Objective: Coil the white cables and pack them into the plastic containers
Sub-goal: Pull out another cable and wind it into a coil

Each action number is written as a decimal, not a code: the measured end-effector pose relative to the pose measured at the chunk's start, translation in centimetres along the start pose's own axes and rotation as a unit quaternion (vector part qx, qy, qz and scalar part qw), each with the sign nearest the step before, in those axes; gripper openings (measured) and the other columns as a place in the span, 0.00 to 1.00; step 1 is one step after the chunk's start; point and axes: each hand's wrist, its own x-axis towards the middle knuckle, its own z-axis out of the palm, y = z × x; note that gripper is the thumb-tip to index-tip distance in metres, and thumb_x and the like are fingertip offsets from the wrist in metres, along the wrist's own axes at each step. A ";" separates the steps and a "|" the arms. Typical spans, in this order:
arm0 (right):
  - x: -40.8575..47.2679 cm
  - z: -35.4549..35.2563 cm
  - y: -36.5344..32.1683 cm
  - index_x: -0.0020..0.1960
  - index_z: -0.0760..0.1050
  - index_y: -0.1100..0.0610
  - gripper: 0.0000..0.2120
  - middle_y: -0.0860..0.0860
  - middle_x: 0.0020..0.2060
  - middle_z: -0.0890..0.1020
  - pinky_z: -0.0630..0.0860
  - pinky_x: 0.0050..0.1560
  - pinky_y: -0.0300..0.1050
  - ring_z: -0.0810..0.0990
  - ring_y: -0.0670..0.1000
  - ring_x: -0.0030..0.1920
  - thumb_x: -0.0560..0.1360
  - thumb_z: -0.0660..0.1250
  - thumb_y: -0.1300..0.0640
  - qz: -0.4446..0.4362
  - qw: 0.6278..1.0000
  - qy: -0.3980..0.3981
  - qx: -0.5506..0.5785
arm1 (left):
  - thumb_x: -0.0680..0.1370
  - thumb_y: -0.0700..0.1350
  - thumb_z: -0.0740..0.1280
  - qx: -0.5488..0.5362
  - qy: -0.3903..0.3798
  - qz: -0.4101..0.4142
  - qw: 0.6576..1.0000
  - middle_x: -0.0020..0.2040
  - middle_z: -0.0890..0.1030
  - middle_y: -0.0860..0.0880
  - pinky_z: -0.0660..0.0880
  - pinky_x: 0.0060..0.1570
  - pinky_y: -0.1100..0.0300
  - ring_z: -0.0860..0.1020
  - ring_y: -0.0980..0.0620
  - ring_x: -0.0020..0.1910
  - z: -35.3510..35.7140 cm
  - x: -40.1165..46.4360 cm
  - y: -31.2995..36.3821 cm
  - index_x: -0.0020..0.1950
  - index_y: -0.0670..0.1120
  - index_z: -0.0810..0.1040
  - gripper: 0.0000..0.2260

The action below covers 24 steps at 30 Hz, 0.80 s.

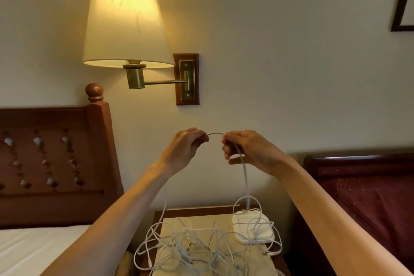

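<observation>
Between a carved headboard [53, 159] and a lit wall lamp [125, 22], a nightstand [197, 222] was strewn with tangled white cables [197, 248] partly covering a plastic container [253, 228]. One cable [245, 177] was pinched between left hand [183, 148] and right hand [251, 150]; its ends could not be traced.

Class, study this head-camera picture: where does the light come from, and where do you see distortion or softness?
Head view: the lit wall lamp casts a warm glow over the wall; wide-angle distortion bends the picture frame and stretches the forearms; the tangled cables on the nightstand look soft.
</observation>
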 end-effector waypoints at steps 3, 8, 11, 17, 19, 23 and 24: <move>0.5 -1.8 -0.2 0.45 0.75 0.56 0.13 0.49 0.30 0.74 0.72 0.39 0.42 0.73 0.47 0.33 0.84 0.55 0.57 -0.012 0.993 0.096 0.071 | 0.80 0.35 0.63 -0.037 -0.010 -0.054 0.998 0.40 0.81 0.50 0.72 0.39 0.63 0.77 0.54 0.37 0.3 -0.5 -0.1 0.49 0.41 0.82 0.08; 1.2 -6.2 -0.1 0.44 0.76 0.56 0.14 0.49 0.32 0.75 0.71 0.37 0.43 0.72 0.49 0.33 0.83 0.56 0.57 -0.001 0.973 0.212 0.088 | 0.81 0.35 0.59 -0.078 -0.150 -0.193 0.966 0.39 0.81 0.48 0.70 0.32 0.70 0.76 0.64 0.32 1.5 -4.2 -1.9 0.44 0.45 0.80 0.12; 2.2 -6.6 2.6 0.53 0.79 0.55 0.09 0.54 0.49 0.80 0.74 0.48 0.49 0.78 0.58 0.49 0.81 0.61 0.56 0.030 0.918 0.316 -0.240 | 0.81 0.36 0.61 -0.147 -0.088 -0.259 0.951 0.34 0.79 0.49 0.68 0.29 0.67 0.72 0.61 0.26 1.2 -3.2 -1.4 0.41 0.42 0.80 0.12; 1.9 2.6 5.0 0.54 0.77 0.59 0.10 0.56 0.50 0.80 0.75 0.51 0.44 0.78 0.57 0.51 0.81 0.61 0.55 -0.066 0.950 0.258 -0.164 | 0.82 0.41 0.63 -0.352 0.081 -0.357 0.862 0.34 0.78 0.47 0.70 0.25 0.64 0.71 0.55 0.26 -2.0 4.0 3.2 0.46 0.37 0.82 0.11; 2.1 6.1 4.4 0.57 0.76 0.62 0.17 0.58 0.52 0.81 0.74 0.56 0.50 0.78 0.57 0.54 0.83 0.57 0.50 -0.034 0.986 0.126 -0.101 | 0.81 0.42 0.64 -0.394 0.091 -0.364 0.839 0.35 0.78 0.47 0.73 0.28 0.62 0.72 0.55 0.28 -2.4 5.1 4.2 0.46 0.39 0.82 0.10; 2.3 10.5 5.4 0.55 0.75 0.61 0.10 0.54 0.39 0.79 0.78 0.55 0.53 0.82 0.53 0.41 0.83 0.57 0.58 -0.053 0.996 0.067 0.009 | 0.81 0.43 0.64 -0.432 0.178 -0.358 0.808 0.35 0.77 0.49 0.73 0.30 0.63 0.72 0.56 0.30 -4.3 6.1 4.3 0.46 0.42 0.81 0.09; 1.9 10.9 6.4 0.53 0.75 0.61 0.10 0.52 0.34 0.76 0.79 0.50 0.52 0.79 0.51 0.36 0.84 0.56 0.58 -0.037 0.998 0.045 0.038 | 0.81 0.43 0.64 -0.435 0.221 -0.355 0.798 0.36 0.77 0.48 0.73 0.30 0.63 0.73 0.57 0.30 -5.2 6.3 3.8 0.46 0.43 0.81 0.08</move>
